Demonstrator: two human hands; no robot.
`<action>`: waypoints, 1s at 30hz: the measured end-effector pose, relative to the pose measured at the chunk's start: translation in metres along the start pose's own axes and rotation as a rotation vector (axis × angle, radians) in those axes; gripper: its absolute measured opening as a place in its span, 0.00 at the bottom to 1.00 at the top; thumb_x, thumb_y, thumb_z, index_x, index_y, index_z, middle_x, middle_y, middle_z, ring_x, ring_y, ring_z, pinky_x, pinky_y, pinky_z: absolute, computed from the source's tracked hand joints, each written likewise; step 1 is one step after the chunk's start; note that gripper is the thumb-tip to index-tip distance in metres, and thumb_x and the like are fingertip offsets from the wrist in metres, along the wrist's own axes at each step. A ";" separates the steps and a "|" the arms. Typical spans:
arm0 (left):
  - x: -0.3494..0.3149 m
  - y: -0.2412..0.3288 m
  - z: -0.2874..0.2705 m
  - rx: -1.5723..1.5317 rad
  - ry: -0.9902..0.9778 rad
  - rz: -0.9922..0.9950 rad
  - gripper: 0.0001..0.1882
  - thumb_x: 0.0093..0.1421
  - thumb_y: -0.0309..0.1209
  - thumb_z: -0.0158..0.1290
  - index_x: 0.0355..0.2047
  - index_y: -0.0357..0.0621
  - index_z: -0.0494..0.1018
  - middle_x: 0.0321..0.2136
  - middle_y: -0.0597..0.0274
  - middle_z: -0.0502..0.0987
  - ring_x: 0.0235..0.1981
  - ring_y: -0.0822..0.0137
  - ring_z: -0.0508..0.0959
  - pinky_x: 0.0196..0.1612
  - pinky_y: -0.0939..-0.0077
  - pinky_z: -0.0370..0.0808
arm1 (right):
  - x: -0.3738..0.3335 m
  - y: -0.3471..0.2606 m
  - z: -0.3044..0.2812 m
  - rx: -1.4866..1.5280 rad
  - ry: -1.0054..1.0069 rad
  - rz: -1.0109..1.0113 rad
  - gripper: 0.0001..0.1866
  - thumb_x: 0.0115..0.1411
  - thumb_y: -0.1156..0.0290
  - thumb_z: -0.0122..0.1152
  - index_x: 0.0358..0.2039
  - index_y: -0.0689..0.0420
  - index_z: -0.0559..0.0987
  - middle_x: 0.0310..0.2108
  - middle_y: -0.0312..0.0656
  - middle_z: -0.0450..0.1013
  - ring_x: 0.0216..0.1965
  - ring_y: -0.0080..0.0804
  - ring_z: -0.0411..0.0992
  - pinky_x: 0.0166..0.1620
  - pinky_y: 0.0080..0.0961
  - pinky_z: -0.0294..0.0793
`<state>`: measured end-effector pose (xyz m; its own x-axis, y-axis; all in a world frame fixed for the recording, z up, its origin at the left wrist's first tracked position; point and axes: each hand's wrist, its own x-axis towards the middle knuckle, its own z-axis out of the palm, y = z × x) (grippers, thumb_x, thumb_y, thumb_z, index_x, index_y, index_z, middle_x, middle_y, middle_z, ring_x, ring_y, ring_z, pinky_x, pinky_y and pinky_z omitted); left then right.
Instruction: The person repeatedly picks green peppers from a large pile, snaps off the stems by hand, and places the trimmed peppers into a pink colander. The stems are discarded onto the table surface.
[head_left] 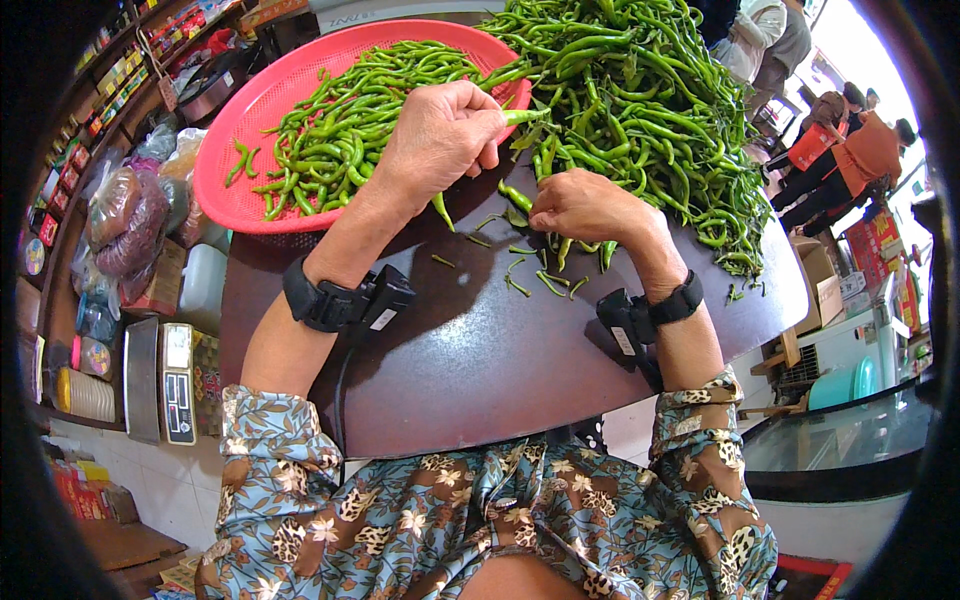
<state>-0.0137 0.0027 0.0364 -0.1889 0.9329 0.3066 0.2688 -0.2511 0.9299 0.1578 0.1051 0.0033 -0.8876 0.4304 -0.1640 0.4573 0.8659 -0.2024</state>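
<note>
Nearest the person, the dark table (450, 370) is carrying scattered stem bits (443, 261). Just beyond, the right hand (592, 206) is curling its fingers inward at the near edge of the leafy heap (645, 120); whether they are gripping anything, I cannot tell. Slightly farther, the left hand (440, 142) is pinching one green pepper (523, 117) between thumb and fingers. Behind that arm, the pink basket (222, 165) is holding loose peppers (335, 150), apparently the finished portion. The heap, rising alongside at right, is apparently awaiting handling; the work is appearing partly done.
</note>
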 end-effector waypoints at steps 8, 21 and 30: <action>0.000 -0.001 0.002 -0.029 0.009 0.015 0.07 0.56 0.28 0.49 0.29 0.37 0.71 0.18 0.63 0.73 0.17 0.78 0.71 0.21 0.87 0.67 | -0.013 0.000 -0.015 0.282 -0.008 0.020 0.17 0.48 0.58 0.54 0.23 0.61 0.79 0.19 0.47 0.73 0.22 0.35 0.72 0.29 0.33 0.69; 0.000 -0.002 0.001 -0.036 -0.006 0.025 0.07 0.55 0.25 0.48 0.34 0.37 0.70 0.22 0.65 0.74 0.17 0.83 0.67 0.20 0.93 0.65 | -0.012 0.012 -0.017 0.333 0.212 -0.011 0.15 0.49 0.61 0.56 0.25 0.61 0.77 0.18 0.44 0.71 0.21 0.34 0.69 0.28 0.30 0.68; 0.000 -0.002 0.002 -0.054 0.006 0.026 0.07 0.54 0.25 0.49 0.34 0.37 0.70 0.21 0.67 0.74 0.16 0.85 0.66 0.17 0.94 0.61 | -0.007 0.012 -0.010 0.236 0.175 -0.090 0.14 0.48 0.63 0.55 0.32 0.57 0.79 0.29 0.46 0.75 0.33 0.40 0.74 0.38 0.31 0.71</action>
<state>-0.0128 0.0038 0.0337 -0.1881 0.9244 0.3319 0.2225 -0.2890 0.9311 0.1689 0.1148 0.0113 -0.9116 0.4100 0.0293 0.3586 0.8281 -0.4308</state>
